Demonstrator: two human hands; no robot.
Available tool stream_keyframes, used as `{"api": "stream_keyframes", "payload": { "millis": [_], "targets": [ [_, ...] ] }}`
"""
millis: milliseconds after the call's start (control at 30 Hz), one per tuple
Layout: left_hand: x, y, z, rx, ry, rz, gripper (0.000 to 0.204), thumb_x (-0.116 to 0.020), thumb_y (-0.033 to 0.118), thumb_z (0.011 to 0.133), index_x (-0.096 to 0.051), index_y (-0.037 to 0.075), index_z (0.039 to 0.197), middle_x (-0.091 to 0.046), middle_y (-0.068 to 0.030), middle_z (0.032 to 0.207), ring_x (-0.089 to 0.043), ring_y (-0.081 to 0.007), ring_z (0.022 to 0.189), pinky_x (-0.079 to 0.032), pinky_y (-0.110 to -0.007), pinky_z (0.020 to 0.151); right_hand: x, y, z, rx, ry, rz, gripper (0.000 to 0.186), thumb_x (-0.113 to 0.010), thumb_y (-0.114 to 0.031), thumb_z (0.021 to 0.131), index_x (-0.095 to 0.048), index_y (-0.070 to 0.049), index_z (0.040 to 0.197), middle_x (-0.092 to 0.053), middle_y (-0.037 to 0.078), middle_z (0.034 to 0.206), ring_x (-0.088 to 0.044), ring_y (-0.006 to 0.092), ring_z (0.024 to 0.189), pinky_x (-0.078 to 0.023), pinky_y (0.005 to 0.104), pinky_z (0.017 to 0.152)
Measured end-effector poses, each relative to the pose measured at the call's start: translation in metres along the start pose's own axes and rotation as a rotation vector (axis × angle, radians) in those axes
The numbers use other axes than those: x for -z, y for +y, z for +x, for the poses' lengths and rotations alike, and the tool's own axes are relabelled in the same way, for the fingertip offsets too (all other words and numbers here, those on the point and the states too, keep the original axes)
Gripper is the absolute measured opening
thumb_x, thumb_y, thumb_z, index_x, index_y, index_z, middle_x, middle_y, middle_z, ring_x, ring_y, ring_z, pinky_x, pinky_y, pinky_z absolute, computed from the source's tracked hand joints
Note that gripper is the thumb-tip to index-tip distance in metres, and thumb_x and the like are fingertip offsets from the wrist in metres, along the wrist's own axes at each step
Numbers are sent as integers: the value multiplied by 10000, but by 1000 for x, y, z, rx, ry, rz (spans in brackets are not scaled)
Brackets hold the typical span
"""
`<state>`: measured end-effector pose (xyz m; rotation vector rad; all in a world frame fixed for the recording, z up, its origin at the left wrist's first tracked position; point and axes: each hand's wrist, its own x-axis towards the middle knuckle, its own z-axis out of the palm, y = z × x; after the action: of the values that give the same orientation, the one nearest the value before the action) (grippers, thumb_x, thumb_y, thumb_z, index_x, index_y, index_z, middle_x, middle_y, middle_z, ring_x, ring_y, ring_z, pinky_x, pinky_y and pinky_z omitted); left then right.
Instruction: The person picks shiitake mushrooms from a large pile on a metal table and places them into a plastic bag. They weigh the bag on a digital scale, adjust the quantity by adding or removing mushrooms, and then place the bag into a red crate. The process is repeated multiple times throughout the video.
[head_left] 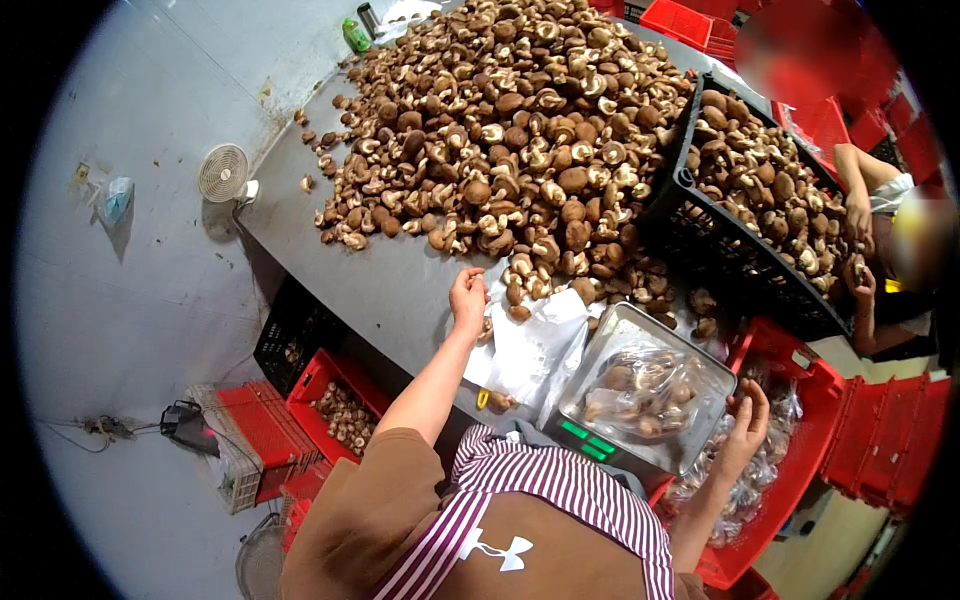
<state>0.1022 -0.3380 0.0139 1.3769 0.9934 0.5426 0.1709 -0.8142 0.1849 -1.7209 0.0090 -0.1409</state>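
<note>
My left hand [468, 294] is at the front edge of a large pile of brown mushrooms [520, 130] on the metal table [350, 290], its fingers bent together; whether anything is between them is unclear. Beside it lie white plastic bags [530, 350] and a small yellow object [483, 399]. A scale [585, 440] with a green display bears a clear bag of mushrooms [645, 395] on its steel tray. My right hand [748, 410] is at the tray's right edge, fingers curved and apart, beside a red crate [820, 420] of bagged mushrooms.
A black crate [680, 215] full of mushrooms stands at right, where another person's hands [858, 245] are at its rim. At left are a fan [223, 172], a red crate of mushrooms [340, 405] and stacked crates [245, 440]. More red crates [880, 440] stand at right.
</note>
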Motion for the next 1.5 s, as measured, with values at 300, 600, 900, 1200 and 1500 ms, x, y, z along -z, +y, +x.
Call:
{"api": "stream_keyframes", "payload": {
  "millis": [300, 600, 900, 1200, 1500],
  "targets": [
    [56, -22, -51, -124, 11, 246, 141, -607, 124, 910, -671, 28, 991, -596, 8, 705, -527, -85, 646, -457, -269, 606, 11, 24, -15, -84, -57, -67, 261, -488, -147, 1017, -601, -13, 1210, -634, 50, 1152, -596, 106, 834, -512, 269, 786],
    [24, -10, -88, -411, -216, 495, 279, -599, 52, 868, -659, 69, 1139, -604, -60, 935, -595, -185, 814, -498, -321, 704, -22, -12, -20, 27, -171, -160, 250, -478, -141, 1019, -607, -20, 1197, -651, 59, 1143, -605, 98, 839, -512, 266, 785],
    [-27, -33, -53, -492, -194, 1136, 222, -687, 148, 789, -633, 95, 998, -541, -132, 1041, -550, -348, 964, -476, -470, 834, -50, -36, -45, 202, -154, -394, 181, -543, -15, 930, -611, 33, 1090, -623, 112, 1041, -607, 202, 959, -481, 308, 871],
    [-41, 61, -115, -570, -112, 317, 230, -730, 65, 787, -562, 34, 941, -558, -72, 906, -538, -232, 825, -435, -347, 747, -77, -23, -51, 409, 28, -890, 423, -784, -253, 743, -552, -20, 1009, -488, 206, 1320, -377, 361, 1319, -280, 519, 1096],
    [-93, 144, -252, -728, -888, 108, 255, -736, 46, 773, -578, 49, 973, -586, -68, 958, -563, -167, 864, -450, -290, 741, -36, -18, -67, 298, 101, -451, 159, -592, 25, 799, -500, -19, 921, -545, 155, 1299, -427, 372, 1310, -325, 457, 1092]
  ]
}}
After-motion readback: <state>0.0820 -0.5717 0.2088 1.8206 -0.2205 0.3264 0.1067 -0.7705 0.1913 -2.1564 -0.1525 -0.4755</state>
